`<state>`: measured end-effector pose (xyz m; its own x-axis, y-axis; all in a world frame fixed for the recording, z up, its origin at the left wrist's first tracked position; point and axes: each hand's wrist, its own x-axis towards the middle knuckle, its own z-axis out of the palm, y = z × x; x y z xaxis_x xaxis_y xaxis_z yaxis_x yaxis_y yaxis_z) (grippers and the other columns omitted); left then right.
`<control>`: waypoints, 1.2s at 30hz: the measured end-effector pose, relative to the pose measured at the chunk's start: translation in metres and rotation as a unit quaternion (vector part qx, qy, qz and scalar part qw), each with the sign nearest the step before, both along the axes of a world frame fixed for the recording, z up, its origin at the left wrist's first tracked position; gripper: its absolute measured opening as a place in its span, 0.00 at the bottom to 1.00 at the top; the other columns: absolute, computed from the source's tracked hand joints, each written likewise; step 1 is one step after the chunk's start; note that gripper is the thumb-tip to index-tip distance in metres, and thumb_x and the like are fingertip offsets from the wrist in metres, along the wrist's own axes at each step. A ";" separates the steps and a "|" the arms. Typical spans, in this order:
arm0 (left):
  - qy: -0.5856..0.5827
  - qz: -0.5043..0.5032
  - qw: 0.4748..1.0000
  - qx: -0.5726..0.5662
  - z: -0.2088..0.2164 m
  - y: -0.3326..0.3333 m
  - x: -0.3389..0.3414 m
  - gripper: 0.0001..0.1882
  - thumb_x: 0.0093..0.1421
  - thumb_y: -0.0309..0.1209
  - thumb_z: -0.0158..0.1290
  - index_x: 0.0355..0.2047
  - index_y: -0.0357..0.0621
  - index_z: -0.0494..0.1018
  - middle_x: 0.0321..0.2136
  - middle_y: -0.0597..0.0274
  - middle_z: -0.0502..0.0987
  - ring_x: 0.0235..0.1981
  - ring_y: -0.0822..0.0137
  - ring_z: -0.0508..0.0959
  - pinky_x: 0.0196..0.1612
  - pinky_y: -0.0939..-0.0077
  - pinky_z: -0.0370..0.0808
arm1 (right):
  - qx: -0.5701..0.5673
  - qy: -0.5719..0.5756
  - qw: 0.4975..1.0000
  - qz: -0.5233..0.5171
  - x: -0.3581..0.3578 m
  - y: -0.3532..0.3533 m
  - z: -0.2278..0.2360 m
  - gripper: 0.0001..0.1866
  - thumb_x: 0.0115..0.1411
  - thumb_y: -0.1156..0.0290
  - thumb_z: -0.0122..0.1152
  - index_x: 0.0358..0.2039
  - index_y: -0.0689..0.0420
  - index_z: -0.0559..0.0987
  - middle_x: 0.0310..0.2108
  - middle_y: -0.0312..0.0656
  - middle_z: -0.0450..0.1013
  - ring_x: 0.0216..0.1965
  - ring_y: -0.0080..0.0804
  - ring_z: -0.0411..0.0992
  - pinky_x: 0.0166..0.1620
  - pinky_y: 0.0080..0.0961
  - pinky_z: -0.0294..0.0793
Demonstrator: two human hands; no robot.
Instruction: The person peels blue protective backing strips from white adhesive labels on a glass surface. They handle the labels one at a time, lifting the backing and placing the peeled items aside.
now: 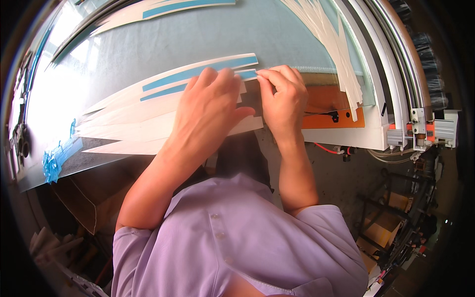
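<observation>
White strips with blue bands lie fanned over the work table. One such blue-banded strip (247, 74) has its right end pinched between the thumb and index finger of my right hand (284, 96). My left hand (205, 106) rests over the middle of the strips, its fingers bent and blurred, its thumb spread out to the right. Behind both hands is another blue-banded strip (198, 73). Under my left hand and forearm lie several plain white strips (133, 126) with pointed left ends. My left palm hides part of the strips.
More blue-banded strips (188, 7) lie at the far edge. A bundle of narrow white strips (336, 54) hangs over the glass table top (277, 44) at the right. Crumpled blue film (59, 156) sits at the left corner. White rails with a metal bracket (419, 121) border the right side.
</observation>
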<state>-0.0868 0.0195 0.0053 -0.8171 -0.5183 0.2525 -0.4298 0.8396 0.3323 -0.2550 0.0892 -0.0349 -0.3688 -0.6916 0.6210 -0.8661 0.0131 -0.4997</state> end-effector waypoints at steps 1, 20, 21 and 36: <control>0.000 0.000 1.000 0.005 0.000 0.000 0.000 0.26 0.59 0.38 0.68 0.54 0.38 0.77 0.47 0.59 0.76 0.47 0.54 0.75 0.52 0.59 0.74 | -0.002 0.016 1.000 0.023 0.001 0.001 0.001 0.03 0.58 0.80 0.69 0.33 0.61 0.85 0.31 0.43 0.78 0.34 0.46 0.77 0.38 0.39 0.76; -0.007 -0.015 1.000 0.018 0.006 -0.002 0.000 0.21 0.61 0.36 0.67 0.52 0.39 0.80 0.53 0.59 0.78 0.49 0.53 0.76 0.52 0.57 0.76 | 0.008 -0.129 0.992 0.010 0.005 -0.003 -0.001 0.06 0.58 0.79 0.69 0.37 0.59 0.88 0.32 0.43 0.79 0.36 0.46 0.77 0.39 0.40 0.75; -0.006 -0.021 1.000 0.016 0.008 -0.004 0.000 0.21 0.61 0.36 0.67 0.51 0.39 0.80 0.54 0.59 0.78 0.50 0.53 0.77 0.53 0.57 0.77 | 0.007 -0.138 0.990 0.022 0.005 -0.003 0.000 0.06 0.59 0.79 0.69 0.37 0.59 0.88 0.32 0.44 0.79 0.35 0.46 0.77 0.39 0.39 0.75; -0.012 -0.071 0.997 0.039 0.011 -0.025 -0.002 0.16 0.64 0.30 0.63 0.50 0.37 0.80 0.55 0.56 0.79 0.51 0.51 0.79 0.55 0.58 0.77 | -0.013 -0.103 0.995 -0.012 0.001 -0.001 -0.005 0.05 0.59 0.81 0.67 0.36 0.61 0.87 0.31 0.44 0.77 0.36 0.47 0.76 0.39 0.40 0.75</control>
<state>-0.0884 -0.0054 0.0162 -0.8886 -0.4145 0.1965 -0.3173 0.8647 0.3894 -0.2535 0.0883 -0.0402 -0.5053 -0.6657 0.5490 -0.7456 0.0165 -0.6662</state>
